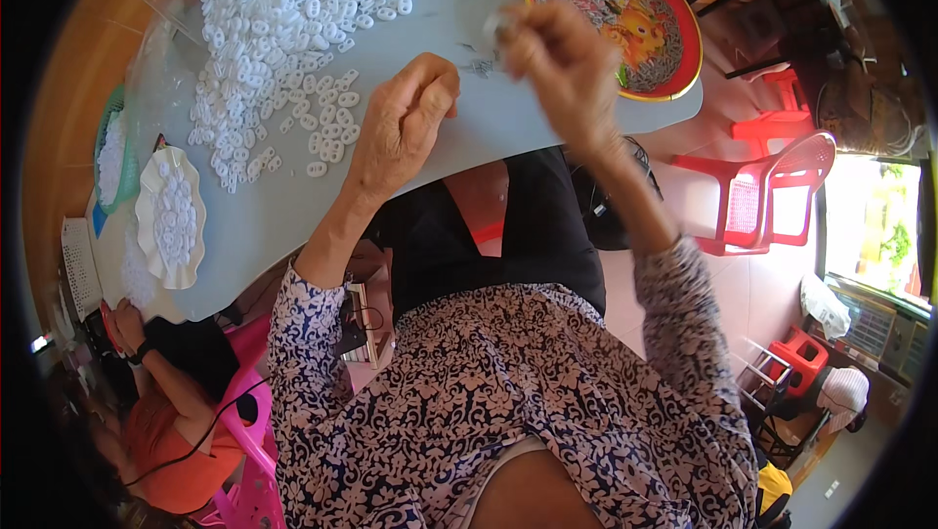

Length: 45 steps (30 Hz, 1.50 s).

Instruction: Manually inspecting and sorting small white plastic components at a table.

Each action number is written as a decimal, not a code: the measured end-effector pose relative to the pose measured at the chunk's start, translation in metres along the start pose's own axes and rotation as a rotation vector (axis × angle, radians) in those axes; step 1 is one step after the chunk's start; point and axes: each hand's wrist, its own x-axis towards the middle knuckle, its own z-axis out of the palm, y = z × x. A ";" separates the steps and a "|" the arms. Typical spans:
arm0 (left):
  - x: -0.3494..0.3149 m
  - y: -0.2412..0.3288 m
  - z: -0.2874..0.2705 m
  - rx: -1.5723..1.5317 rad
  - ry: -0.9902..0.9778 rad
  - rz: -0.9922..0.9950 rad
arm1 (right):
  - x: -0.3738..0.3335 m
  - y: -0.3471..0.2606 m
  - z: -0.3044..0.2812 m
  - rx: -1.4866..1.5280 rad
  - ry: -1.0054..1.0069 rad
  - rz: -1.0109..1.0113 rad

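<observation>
With the right hand (pixel 557 60) blurred, pinching a small pale piece, and the left hand (pixel 405 124) curled narrow on the counter (pixel 459 11), that piece may slip into the white rings (pixel 293 21).

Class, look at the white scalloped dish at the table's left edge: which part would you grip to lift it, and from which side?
Grip the white scalloped dish by its flared wavy rim, probably from the side nearest the table's edge. The rim stands clear of the white pieces heaped in its middle, and that side looks free; the loose pile of white rings lies beyond it.
</observation>
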 end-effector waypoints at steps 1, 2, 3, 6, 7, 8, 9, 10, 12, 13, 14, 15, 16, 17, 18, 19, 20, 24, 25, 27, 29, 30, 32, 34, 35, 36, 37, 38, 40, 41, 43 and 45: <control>-0.004 0.003 -0.002 0.002 0.011 0.002 | 0.024 -0.009 -0.012 -0.334 -0.033 -0.177; -0.008 0.005 -0.005 -0.002 0.023 -0.015 | 0.053 -0.015 -0.010 -0.243 0.029 -0.207; -0.010 0.008 -0.006 -0.012 0.031 -0.026 | 0.082 -0.025 -0.009 -0.159 0.096 -0.239; -0.014 0.007 0.005 -0.123 0.027 -0.049 | 0.156 -0.016 -0.050 -0.469 0.146 -0.409; -0.018 0.000 0.002 -0.140 0.067 -0.056 | 0.160 -0.013 -0.043 -0.693 0.084 -0.492; -0.024 -0.004 0.000 -0.137 0.088 -0.065 | 0.163 -0.009 -0.036 -0.916 0.023 -0.577; -0.030 -0.006 -0.001 -0.147 0.123 -0.098 | 0.156 0.001 -0.030 -0.836 -0.040 -0.552; -0.028 -0.005 0.002 -0.178 0.135 -0.108 | 0.137 -0.017 -0.017 -0.792 -0.084 -0.532; -0.028 -0.003 0.005 -0.182 0.140 -0.103 | 0.116 -0.002 -0.002 -0.693 -0.306 -0.641; -0.028 -0.001 0.006 -0.180 0.145 -0.097 | 0.110 0.016 0.000 -0.873 -0.463 -0.644; -0.029 -0.001 0.006 -0.181 0.149 -0.105 | 0.103 0.028 0.005 -0.869 -0.469 -0.640; -0.029 0.000 0.007 -0.162 0.144 -0.100 | 0.097 0.039 0.012 -0.873 -0.543 -0.587; -0.029 -0.001 0.008 -0.144 0.143 -0.094 | 0.094 0.045 0.018 -0.876 -0.619 -0.537; -0.028 -0.003 0.009 -0.145 0.150 -0.098 | 0.093 0.048 0.019 -0.986 -0.659 -0.517; -0.028 -0.005 0.011 -0.155 0.144 -0.082 | 0.094 0.051 0.020 -0.983 -0.666 -0.519; -0.028 -0.005 0.012 -0.160 0.139 -0.069 | 0.094 0.049 0.023 -1.063 -0.699 -0.544; -0.028 -0.004 0.012 -0.155 0.147 -0.075 | 0.094 0.047 0.026 -1.143 -0.730 -0.570; -0.029 -0.003 0.012 -0.154 0.123 -0.060 | 0.092 0.041 0.039 -1.207 -0.743 -0.631; -0.030 -0.004 0.012 -0.147 0.120 -0.043 | 0.092 0.040 0.043 -1.223 -0.733 -0.639; -0.030 -0.006 0.011 -0.143 0.112 -0.036 | 0.093 0.041 0.047 -1.232 -0.718 -0.650; -0.030 -0.001 0.009 -0.141 0.100 -0.025 | 0.095 0.042 0.045 -1.158 -0.637 -0.599; -0.032 0.006 0.007 -0.099 0.089 -0.061 | 0.093 0.042 0.041 -1.155 -0.631 -0.602; -0.031 0.011 -0.001 -0.057 0.079 -0.098 | 0.078 0.027 0.036 -0.813 -0.629 -0.445; -0.028 0.009 -0.021 0.304 0.223 0.203 | 0.052 0.011 0.036 -0.654 -0.582 -0.364; -0.022 0.006 -0.033 0.399 0.249 0.205 | 0.040 0.006 0.035 -0.509 -0.532 -0.278; -0.013 0.000 -0.045 0.493 0.275 0.207 | 0.029 0.004 0.033 -0.508 -0.525 -0.275; 0.000 -0.007 -0.055 0.491 0.261 0.221 | 0.020 0.002 0.028 -0.458 -0.510 -0.219; 0.010 -0.015 -0.068 0.655 0.227 0.252 | 0.010 0.003 0.029 -0.392 -0.508 -0.163; 0.027 -0.030 -0.084 0.817 0.182 0.290 | -0.005 0.003 0.030 -0.381 -0.508 -0.142; 0.031 -0.036 -0.089 0.914 0.111 0.262 | -0.011 0.004 0.033 -0.339 -0.488 -0.109; 0.034 -0.042 -0.088 1.008 0.028 0.241 | -0.018 0.010 0.032 -0.278 -0.485 -0.143; 0.036 -0.043 -0.082 1.083 -0.002 0.245 | -0.019 0.013 0.028 -0.272 -0.473 -0.160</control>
